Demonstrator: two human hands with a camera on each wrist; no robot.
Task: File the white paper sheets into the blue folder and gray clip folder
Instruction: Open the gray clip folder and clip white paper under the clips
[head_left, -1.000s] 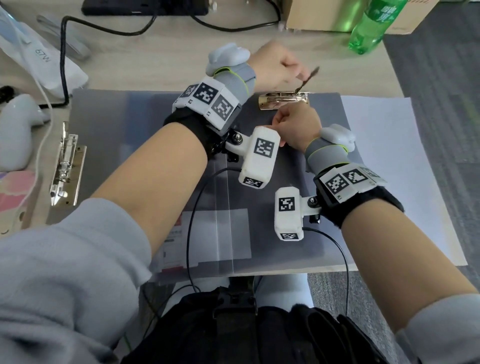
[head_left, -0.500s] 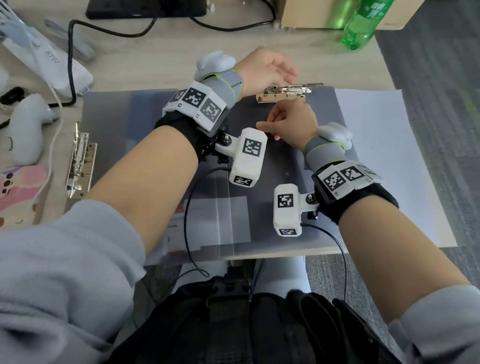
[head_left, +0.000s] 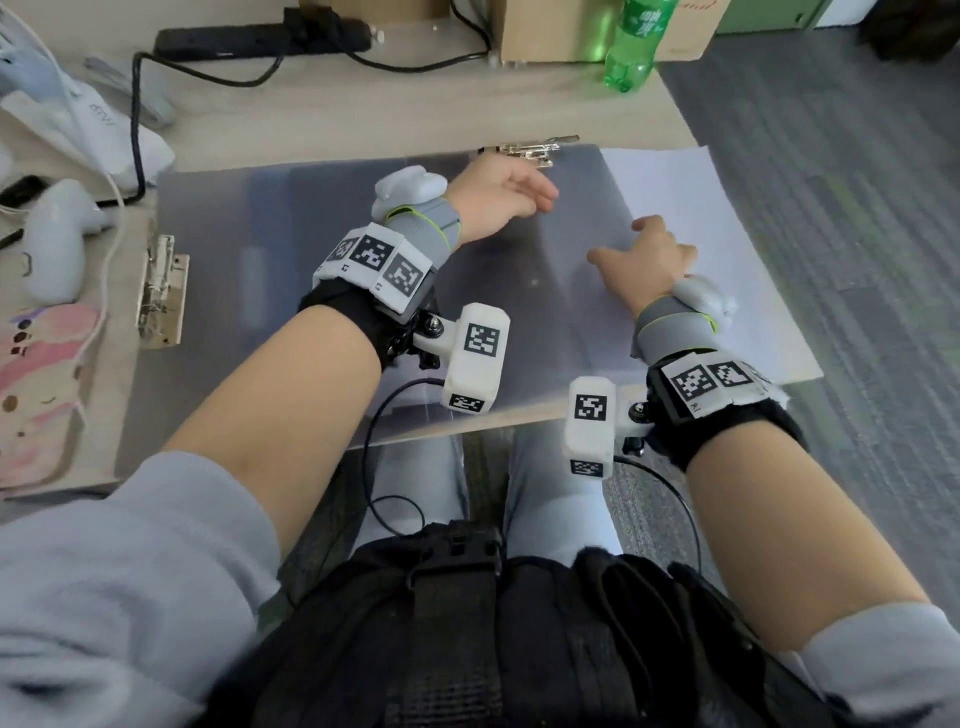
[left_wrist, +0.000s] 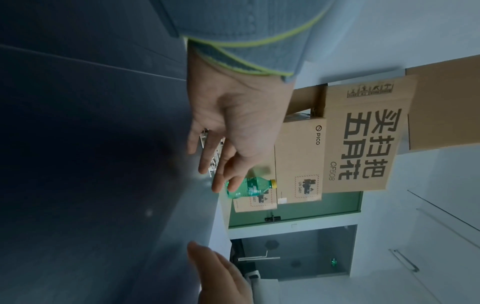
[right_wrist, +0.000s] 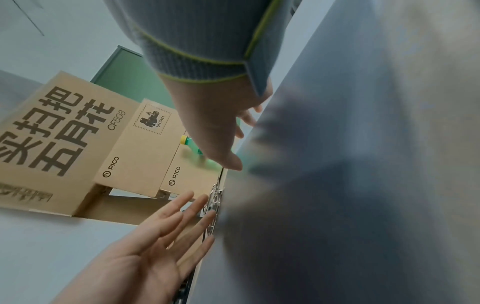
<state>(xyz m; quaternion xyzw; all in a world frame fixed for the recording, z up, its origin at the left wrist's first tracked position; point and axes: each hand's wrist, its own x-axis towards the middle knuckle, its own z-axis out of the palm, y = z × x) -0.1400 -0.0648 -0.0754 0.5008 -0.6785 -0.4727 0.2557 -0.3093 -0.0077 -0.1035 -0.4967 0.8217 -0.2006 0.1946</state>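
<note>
A gray translucent folder (head_left: 322, 234) lies spread flat on the desk, with a metal clip (head_left: 524, 151) at its far edge. A white paper sheet (head_left: 727, 270) lies beside it on the right, partly under its right edge. My left hand (head_left: 519, 197) hovers just near of the clip, fingers straight and holding nothing; the left wrist view shows its fingers (left_wrist: 221, 162) in front of the clip. My right hand (head_left: 639, 249) is spread, palm down, over the folder's right edge where it meets the sheet. In the right wrist view the clip (right_wrist: 215, 197) lies flat.
A second metal clip (head_left: 161, 291) sits at the folder's left edge. A white controller (head_left: 52, 249) and cable lie at the left. A green bottle (head_left: 636, 41), cardboard boxes (head_left: 550, 31) and a power strip (head_left: 260, 36) line the back. The desk ends near the sheet's right side.
My left hand let go of the raised clip lever, which now lies flat. Both hands opened and drew back from the clip; the right hand moved right toward the white sheet.
</note>
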